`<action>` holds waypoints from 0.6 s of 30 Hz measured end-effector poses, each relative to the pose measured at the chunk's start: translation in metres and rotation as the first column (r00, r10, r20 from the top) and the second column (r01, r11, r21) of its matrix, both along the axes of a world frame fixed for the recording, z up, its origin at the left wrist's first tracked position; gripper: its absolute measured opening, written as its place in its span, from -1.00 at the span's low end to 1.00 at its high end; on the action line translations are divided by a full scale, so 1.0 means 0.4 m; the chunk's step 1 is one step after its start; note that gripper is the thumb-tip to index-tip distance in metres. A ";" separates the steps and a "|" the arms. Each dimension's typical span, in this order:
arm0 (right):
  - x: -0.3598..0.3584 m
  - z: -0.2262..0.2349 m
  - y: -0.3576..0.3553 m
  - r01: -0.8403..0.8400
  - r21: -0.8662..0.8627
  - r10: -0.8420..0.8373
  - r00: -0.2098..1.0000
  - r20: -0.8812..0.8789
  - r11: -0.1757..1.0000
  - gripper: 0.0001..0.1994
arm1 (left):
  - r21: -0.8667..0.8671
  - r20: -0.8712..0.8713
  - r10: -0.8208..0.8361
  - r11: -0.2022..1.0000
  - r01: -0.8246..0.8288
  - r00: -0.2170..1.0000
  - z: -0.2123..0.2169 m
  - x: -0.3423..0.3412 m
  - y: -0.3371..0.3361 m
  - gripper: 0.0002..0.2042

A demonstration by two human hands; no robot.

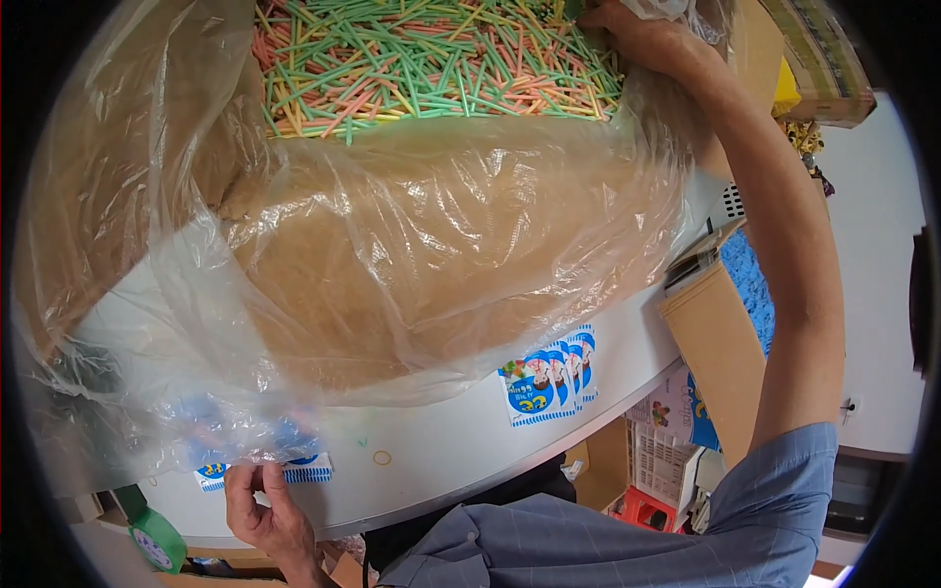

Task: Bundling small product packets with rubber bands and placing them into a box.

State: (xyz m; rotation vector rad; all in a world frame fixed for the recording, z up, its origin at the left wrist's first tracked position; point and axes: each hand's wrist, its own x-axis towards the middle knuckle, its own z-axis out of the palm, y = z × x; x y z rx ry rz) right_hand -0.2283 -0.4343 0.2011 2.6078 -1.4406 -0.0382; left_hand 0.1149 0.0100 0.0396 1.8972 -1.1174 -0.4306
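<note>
A cardboard box lined with a clear plastic bag (412,216) holds many thin sticks (431,69) in green, yellow and pink. My right hand (642,37) is at the far right of the sticks, fingers curled downward; a bit of green shows by the fingertips, but what they grip is unclear. Low on the left, my left hand (270,519) has thumb and fingers pinched together at the loose edge of the bag. Small blue and white packets (312,468) lie there, partly under the plastic. What exactly the left fingers pinch cannot be made out.
Several blue and white packets (554,377) are fanned out on the white table (431,451), with a rubber band (382,458) nearby. To the right stands an open carton (720,333) with blue contents. A red stool (647,510) is below the table edge.
</note>
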 end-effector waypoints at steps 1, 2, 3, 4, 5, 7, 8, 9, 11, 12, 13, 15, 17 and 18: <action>-0.001 -0.001 -0.003 -0.103 -0.085 0.107 0.993 0.048 0.991 -0.48 | -0.003 0.000 0.000 1.000 0.000 1.000 0.002 -0.001 0.000 -0.92; 0.006 0.000 0.000 -0.199 -0.173 0.216 0.973 0.087 0.965 -0.48 | -0.001 0.003 0.001 1.000 -0.001 1.000 0.002 -0.001 0.000 -0.92; 0.015 0.003 0.002 -0.199 -0.175 0.216 0.973 0.087 0.964 -0.48 | 0.000 0.005 0.002 1.000 -0.002 1.000 0.003 -0.001 -0.001 -0.93; 0.026 0.009 0.005 -0.203 -0.170 0.217 0.974 0.065 0.964 -0.48 | -0.002 0.006 0.002 1.000 -0.002 1.000 0.004 0.000 -0.001 -0.93; 0.033 0.016 0.009 -0.207 -0.166 0.216 0.975 0.042 0.964 -0.48 | -0.003 0.004 0.007 1.000 -0.007 1.000 0.004 -0.001 -0.001 -0.92; 0.025 0.015 -0.002 -0.227 -0.154 0.227 0.974 -0.021 0.962 -0.50 | -0.004 0.002 0.013 1.000 -0.013 1.000 0.003 -0.001 0.001 -0.92; 0.019 0.015 -0.010 -0.245 -0.141 0.235 0.968 -0.086 0.959 -0.51 | -0.008 0.001 0.013 1.000 -0.013 1.000 0.000 0.001 0.001 -0.93; 0.015 0.015 -0.018 -0.245 -0.143 0.234 0.968 -0.087 0.959 -0.51 | -0.011 0.000 0.012 1.000 -0.012 1.000 -0.002 0.002 0.001 -0.93; 0.011 0.013 -0.035 -0.189 0.030 0.189 0.982 -0.019 0.982 -0.54 | -0.007 -0.016 0.024 1.000 -0.024 1.000 -0.004 0.000 0.002 -0.93; 0.007 0.011 -0.041 -0.190 0.029 0.191 0.981 -0.020 0.981 -0.54 | -0.001 -0.030 0.037 0.999 -0.037 0.999 -0.004 -0.001 0.004 -0.93; 0.003 0.008 -0.045 -0.143 0.095 0.147 0.989 -0.033 0.985 -0.56 | -0.002 -0.031 0.038 0.999 -0.038 0.999 -0.005 0.003 0.009 -0.93; -0.011 -0.003 -0.050 -0.046 0.223 0.061 0.996 -0.063 0.974 -0.59 | 0.046 -0.070 0.005 0.999 -0.001 0.998 -0.006 0.015 0.023 -0.86; -0.030 -0.018 -0.056 0.056 0.343 -0.021 0.994 -0.104 0.938 -0.61 | 0.041 -0.070 0.011 0.999 -0.008 0.997 -0.013 0.020 0.033 -0.86; -0.065 -0.022 -0.075 0.061 0.339 -0.026 0.994 -0.106 0.939 -0.61 | 0.032 -0.075 0.010 0.999 -0.008 0.997 -0.016 0.020 0.034 -0.85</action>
